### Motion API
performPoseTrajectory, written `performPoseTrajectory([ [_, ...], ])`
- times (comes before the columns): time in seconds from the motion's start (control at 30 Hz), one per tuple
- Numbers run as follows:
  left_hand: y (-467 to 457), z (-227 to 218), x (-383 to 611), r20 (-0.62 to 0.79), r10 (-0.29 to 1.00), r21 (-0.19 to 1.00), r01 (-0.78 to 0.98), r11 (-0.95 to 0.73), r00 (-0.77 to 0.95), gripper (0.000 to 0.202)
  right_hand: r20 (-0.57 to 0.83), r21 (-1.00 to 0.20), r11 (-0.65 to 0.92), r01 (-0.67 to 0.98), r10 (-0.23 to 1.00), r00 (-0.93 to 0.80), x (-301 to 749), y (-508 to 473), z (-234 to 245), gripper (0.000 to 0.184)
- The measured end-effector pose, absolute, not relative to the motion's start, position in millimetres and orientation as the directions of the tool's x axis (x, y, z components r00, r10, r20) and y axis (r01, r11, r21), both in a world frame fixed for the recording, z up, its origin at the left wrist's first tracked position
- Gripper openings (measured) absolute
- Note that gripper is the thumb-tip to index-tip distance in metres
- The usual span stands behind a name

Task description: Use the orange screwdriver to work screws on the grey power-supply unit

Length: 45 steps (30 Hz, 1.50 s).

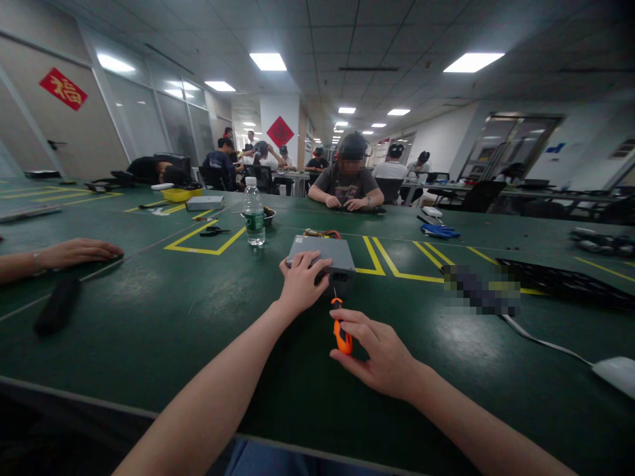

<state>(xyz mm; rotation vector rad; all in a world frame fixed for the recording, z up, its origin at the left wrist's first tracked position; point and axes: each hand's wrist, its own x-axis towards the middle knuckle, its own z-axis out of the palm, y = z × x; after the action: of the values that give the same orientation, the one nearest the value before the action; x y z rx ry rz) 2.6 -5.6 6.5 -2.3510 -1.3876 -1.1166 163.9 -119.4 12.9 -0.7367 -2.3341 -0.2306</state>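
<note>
- We look down a long office under a tiled ceiling (322, 26), its square lights (268, 62) glowing over a smooth, faintly glossy green tabletop (163, 330) striped with yellow tape (397, 266).
- At far left we see another person's hand (82, 251), palm down, near a soft-looking dark object (57, 307).
- Left of centre, a clear plastic bottle (254, 218) with a green label stands upright beside a small bowl (269, 215).
- In the middle lies the grey metal box (335, 248), flat-topped and square-edged, coloured wires (322, 233) at its far side.
- Our left hand (300, 284) reaches forward onto its near left part, fingers spread open over the top and front edge.
- Our right hand (380, 354) closes thumb and fingers round the orange-and-black screwdriver (343, 337), its thin shaft aimed at the box's near face; we cannot tell whether the tip touches.
- Across the table, a person (347, 178) leans over their own hands.
- At right lies a black perforated panel (560, 281).
</note>
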Motion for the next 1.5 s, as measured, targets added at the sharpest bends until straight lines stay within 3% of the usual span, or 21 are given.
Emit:
performPoseTrajectory([
  [0.13,-6,7,3,0.686,0.675,0.202,0.820,-0.535,0.272,0.028,0.541,0.022,0.824,0.566,0.466,-0.700,164,-122,19,0.034],
  [0.23,-6,8,2,0.684,0.675,0.199,0.820,-0.537,0.276,0.029,0.569,0.074,0.817,0.573,0.437,-0.696,163,-122,18,0.028],
  [0.37,-6,7,2,0.688,0.671,0.204,0.813,-0.545,0.277,0.029,0.659,0.021,0.818,0.575,0.421,-0.623,164,-120,11,0.020],
  [0.47,-5,6,2,0.682,0.676,0.206,0.813,-0.544,0.280,0.030,0.627,-0.041,0.829,0.558,0.456,-0.631,163,-120,11,0.029],
  [0.6,-4,5,2,0.690,0.669,0.203,0.813,-0.545,0.276,0.029,0.542,0.031,0.827,0.561,0.457,-0.705,161,-123,15,0.035],
  [0.7,-5,6,2,0.688,0.671,0.204,0.813,-0.545,0.276,0.029,0.591,0.089,0.812,0.577,0.423,-0.687,160,-122,13,0.026],
  [0.83,-6,7,2,0.677,0.681,0.203,0.819,-0.537,0.278,0.030,0.640,0.036,0.819,0.573,0.422,-0.643,160,-121,8,0.018],
  [0.93,-6,7,2,0.684,0.675,0.202,0.818,-0.538,0.275,0.030,0.604,-0.003,0.822,0.569,0.455,-0.654,160,-124,11,0.025],
  [1.07,-6,7,2,0.684,0.678,0.206,0.819,-0.535,0.271,0.030,0.524,0.076,0.816,0.573,0.456,-0.719,159,-127,16,0.034],
  [1.17,-5,7,2,0.682,0.679,0.207,0.819,-0.535,0.271,0.029,0.587,0.113,0.809,0.577,0.414,-0.695,160,-125,13,0.025],
  [1.3,-5,6,2,0.688,0.673,0.208,0.813,-0.543,0.273,0.029,0.654,0.057,0.826,0.561,0.393,-0.646,162,-121,7,0.018],
  [1.4,-6,6,2,0.686,0.676,0.212,0.814,-0.540,0.269,0.030,0.612,0.011,0.832,0.555,0.433,-0.661,162,-122,10,0.027],
  [1.5,-6,6,2,0.681,0.680,0.208,0.818,-0.536,0.272,0.029,0.543,0.051,0.828,0.559,0.447,-0.711,160,-124,14,0.033],
])
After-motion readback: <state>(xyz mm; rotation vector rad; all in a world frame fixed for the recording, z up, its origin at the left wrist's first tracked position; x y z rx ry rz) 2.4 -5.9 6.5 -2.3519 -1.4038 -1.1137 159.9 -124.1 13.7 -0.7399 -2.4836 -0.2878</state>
